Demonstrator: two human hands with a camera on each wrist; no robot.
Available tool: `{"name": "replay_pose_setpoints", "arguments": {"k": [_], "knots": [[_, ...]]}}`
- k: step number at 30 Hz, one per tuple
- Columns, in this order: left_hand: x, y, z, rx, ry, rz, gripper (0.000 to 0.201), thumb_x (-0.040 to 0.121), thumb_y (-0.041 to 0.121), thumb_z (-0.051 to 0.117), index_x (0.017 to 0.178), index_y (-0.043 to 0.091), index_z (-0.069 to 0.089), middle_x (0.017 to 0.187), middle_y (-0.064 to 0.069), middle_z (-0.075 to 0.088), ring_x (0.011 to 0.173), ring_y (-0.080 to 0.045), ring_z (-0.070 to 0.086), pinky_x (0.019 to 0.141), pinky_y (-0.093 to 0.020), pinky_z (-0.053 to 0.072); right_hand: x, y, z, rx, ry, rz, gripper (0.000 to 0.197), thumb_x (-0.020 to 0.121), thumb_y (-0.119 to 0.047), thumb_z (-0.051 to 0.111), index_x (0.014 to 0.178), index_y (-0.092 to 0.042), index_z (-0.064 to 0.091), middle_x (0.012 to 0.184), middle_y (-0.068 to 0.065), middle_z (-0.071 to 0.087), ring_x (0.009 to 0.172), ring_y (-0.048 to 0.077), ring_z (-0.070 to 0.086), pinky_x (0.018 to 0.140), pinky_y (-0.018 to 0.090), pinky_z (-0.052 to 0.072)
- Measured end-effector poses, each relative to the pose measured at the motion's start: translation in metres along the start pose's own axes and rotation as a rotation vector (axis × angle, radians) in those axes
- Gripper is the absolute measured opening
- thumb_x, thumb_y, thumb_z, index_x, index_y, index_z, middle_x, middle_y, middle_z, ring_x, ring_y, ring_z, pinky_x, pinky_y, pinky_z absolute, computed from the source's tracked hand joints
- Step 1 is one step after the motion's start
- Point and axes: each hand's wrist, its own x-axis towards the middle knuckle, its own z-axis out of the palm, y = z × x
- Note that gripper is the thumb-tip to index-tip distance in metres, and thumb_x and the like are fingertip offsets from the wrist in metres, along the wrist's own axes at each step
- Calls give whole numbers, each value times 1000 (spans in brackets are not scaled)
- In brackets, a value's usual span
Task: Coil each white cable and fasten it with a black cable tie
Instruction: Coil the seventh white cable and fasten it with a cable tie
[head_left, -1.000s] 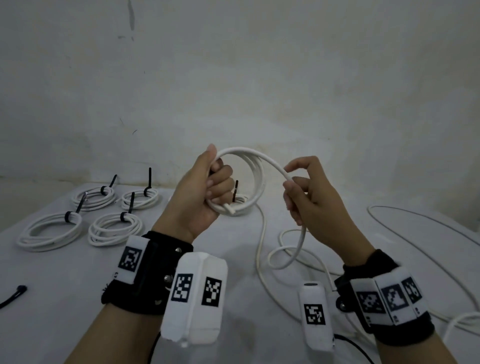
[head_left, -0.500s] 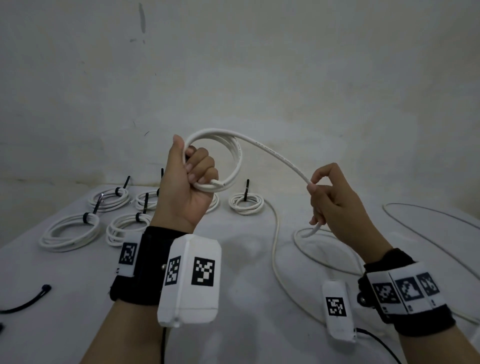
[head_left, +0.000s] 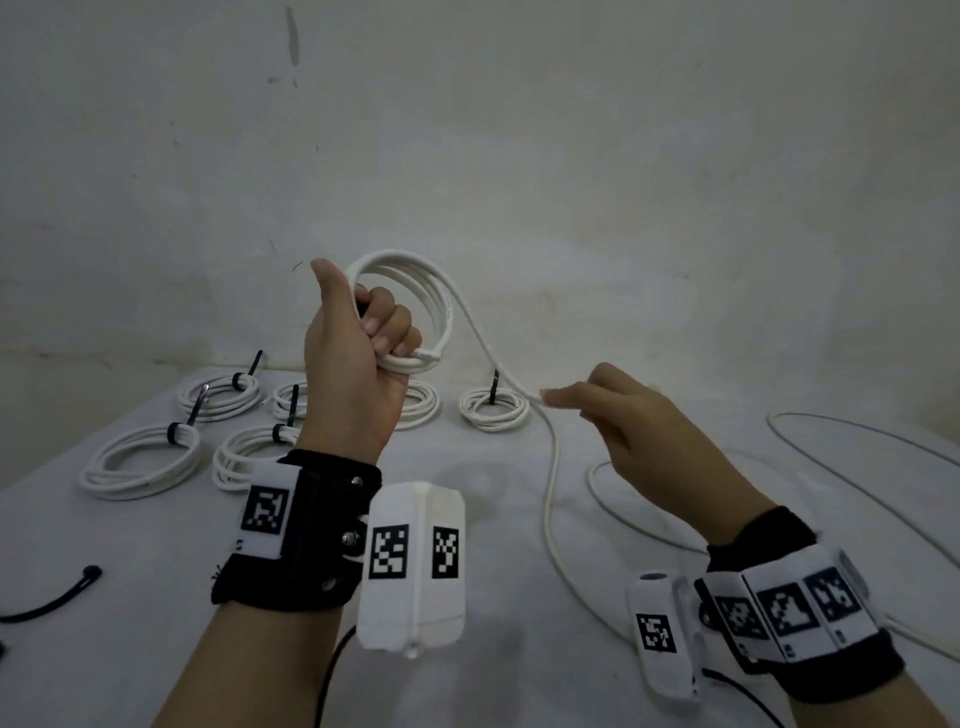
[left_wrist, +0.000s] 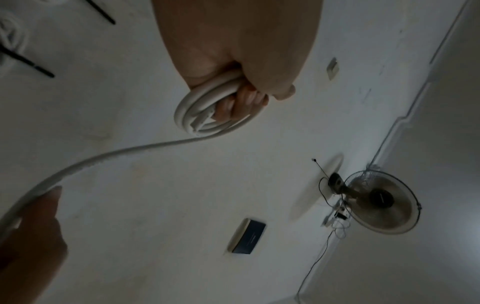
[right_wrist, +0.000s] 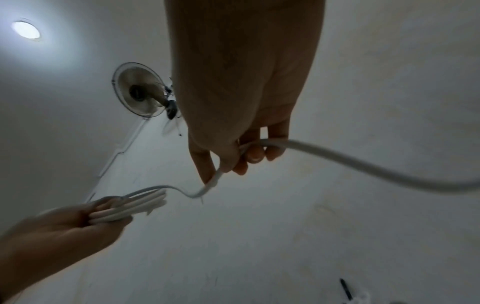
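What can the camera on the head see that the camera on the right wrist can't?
Only the head view shows the tied coils lying on the table. Only the right wrist view shows the ceiling lamp and the fan. Both show the left hand gripping the coil while the right hand holds the loose cable.

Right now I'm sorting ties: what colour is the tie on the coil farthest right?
Black, on the white finished coil; clearest in the head view.

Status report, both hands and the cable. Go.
Left hand grips white coil, raised above table. Right hand pinches loose run, rest trailing on table. No tie on it yet. Nothing blocking.
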Motion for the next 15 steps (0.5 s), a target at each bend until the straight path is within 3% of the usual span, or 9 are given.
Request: {"name": "replay_pose_setpoints", "arguments": {"k": [2, 4, 8, 12, 15], "knots": [[-2, -4, 2, 115, 0, 27, 43, 101, 45, 25, 69, 18, 32, 44, 8, 26, 35, -4, 22, 38, -17, 24, 4, -12, -5, -130, 3, -115, 45, 83, 13, 47, 107, -18, 70, 82, 0, 52, 64, 16, 46, 53, 25, 37], [-5, -10, 5, 222, -22, 44, 43, 102, 41, 26, 68, 16, 32, 43, 8, 27, 34, -5, 23, 39, -18, 24, 6, -28, -12, -186, 8, -190, 44, 80, 7, 44, 100, -20, 71, 82, -3, 53, 68, 12, 42, 58, 22, 28], [-17, -25, 14, 394, -164, -32, 41, 102, 37, 29, 69, 14, 33, 44, 6, 29, 35, -6, 26, 40, -19, 25, 6, -52, -22, -154, 9, -281, 40, 88, -8, 34, 97, -23, 71, 85, -6, 54, 73, 10, 40, 63, 27, 31], [-36, -41, 22, 582, -347, -109, 37, 101, 34, 34, 71, 12, 37, 51, 2, 34, 45, -11, 32, 45, -24, 27, 8, -59, -24, -24, 118, -294, 24, 91, -6, 48, 94, -15, 71, 89, -5, 61, 74, 10, 40, 63, 25, 36], [-41, -44, 24, 624, -427, -131, 41, 101, 31, 35, 76, 2, 46, 57, -7, 43, 52, -17, 40, 50, -26, 34, 8, -55, -27, 77, 273, -222, 7, 87, -6, 65, 90, -9, 71, 82, 0, 62, 72, 8, 47, 65, 17, 36]]}}
